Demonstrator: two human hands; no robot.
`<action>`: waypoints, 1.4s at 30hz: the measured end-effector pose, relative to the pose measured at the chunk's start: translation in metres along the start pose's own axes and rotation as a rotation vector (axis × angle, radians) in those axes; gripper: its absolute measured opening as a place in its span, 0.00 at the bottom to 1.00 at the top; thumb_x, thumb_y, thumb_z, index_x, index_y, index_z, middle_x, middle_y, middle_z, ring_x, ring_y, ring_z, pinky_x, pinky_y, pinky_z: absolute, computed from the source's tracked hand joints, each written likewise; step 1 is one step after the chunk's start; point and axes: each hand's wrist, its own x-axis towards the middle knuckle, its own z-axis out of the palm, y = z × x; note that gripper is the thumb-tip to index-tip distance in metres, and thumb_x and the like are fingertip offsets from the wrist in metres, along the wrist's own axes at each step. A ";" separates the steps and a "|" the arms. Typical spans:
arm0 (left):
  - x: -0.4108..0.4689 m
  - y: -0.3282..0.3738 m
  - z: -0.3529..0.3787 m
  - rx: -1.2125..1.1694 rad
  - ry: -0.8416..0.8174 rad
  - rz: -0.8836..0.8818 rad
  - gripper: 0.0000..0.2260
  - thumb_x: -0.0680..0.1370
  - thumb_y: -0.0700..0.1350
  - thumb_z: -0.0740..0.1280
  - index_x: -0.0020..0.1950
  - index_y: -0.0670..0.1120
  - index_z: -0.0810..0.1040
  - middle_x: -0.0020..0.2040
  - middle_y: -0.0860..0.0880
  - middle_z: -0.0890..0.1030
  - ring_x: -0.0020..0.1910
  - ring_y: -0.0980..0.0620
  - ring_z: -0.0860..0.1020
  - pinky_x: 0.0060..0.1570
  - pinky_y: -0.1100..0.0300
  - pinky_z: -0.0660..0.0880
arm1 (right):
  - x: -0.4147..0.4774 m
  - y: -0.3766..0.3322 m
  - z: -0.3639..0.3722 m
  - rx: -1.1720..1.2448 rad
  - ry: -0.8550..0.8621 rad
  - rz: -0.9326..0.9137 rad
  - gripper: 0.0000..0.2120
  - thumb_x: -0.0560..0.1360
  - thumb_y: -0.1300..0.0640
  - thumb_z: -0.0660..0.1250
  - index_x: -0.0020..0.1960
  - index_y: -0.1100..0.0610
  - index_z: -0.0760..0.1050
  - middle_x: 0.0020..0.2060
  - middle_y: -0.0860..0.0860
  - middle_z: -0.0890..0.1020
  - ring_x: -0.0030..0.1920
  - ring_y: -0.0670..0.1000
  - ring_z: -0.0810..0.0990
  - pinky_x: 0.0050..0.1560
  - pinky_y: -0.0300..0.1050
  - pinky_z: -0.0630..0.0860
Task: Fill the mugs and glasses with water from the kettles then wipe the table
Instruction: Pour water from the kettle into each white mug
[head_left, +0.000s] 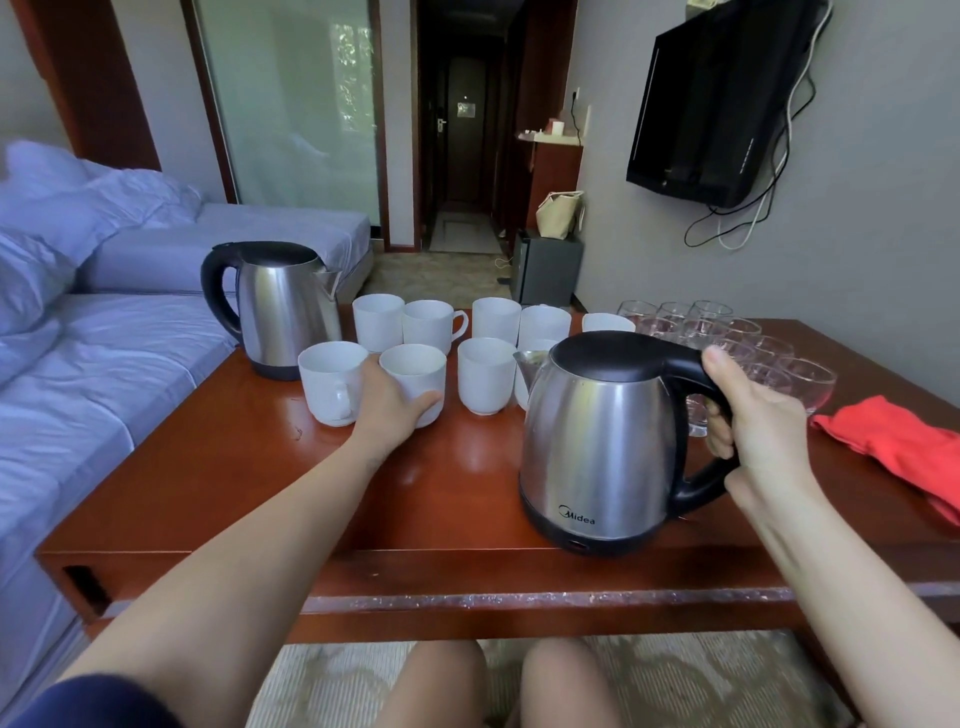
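Several white mugs (488, 374) stand in two rows on the red-brown table (457, 499). My left hand (392, 397) grips the front-row mug (415, 371) second from the left, thumb and fingers curled round its lower wall. My right hand (753, 415) holds the black handle of the near steel kettle (602, 441), which stands at the table's front edge, spout toward the mugs. A second steel kettle (283, 306) stands at the far left corner. Several clear glasses (727, 338) cluster at the back right, partly hidden by the near kettle.
A red cloth (904, 452) lies on the table's right side. A bed with blue sheets (78, 364) runs along the left edge of the table. My knees show below the front edge. A wall television (727, 98) hangs at the right.
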 end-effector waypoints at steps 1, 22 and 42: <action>0.003 0.000 0.001 0.014 -0.004 -0.004 0.37 0.70 0.43 0.78 0.71 0.37 0.60 0.68 0.40 0.68 0.66 0.44 0.69 0.66 0.54 0.67 | 0.001 0.002 0.000 0.006 0.003 0.000 0.18 0.73 0.48 0.74 0.30 0.55 0.73 0.22 0.48 0.68 0.21 0.45 0.60 0.23 0.38 0.53; -0.032 0.028 0.037 0.260 -0.065 0.397 0.27 0.75 0.47 0.71 0.70 0.40 0.66 0.65 0.42 0.71 0.65 0.46 0.69 0.66 0.50 0.69 | 0.019 0.014 -0.011 0.007 -0.020 -0.027 0.19 0.68 0.42 0.76 0.32 0.54 0.73 0.27 0.51 0.66 0.22 0.45 0.60 0.23 0.37 0.55; -0.009 0.041 0.090 -0.010 -0.002 -0.029 0.36 0.66 0.42 0.78 0.68 0.36 0.64 0.67 0.40 0.70 0.67 0.43 0.70 0.67 0.53 0.68 | 0.038 0.029 -0.033 0.037 -0.062 -0.023 0.22 0.66 0.39 0.75 0.24 0.53 0.73 0.22 0.48 0.66 0.20 0.44 0.59 0.22 0.36 0.55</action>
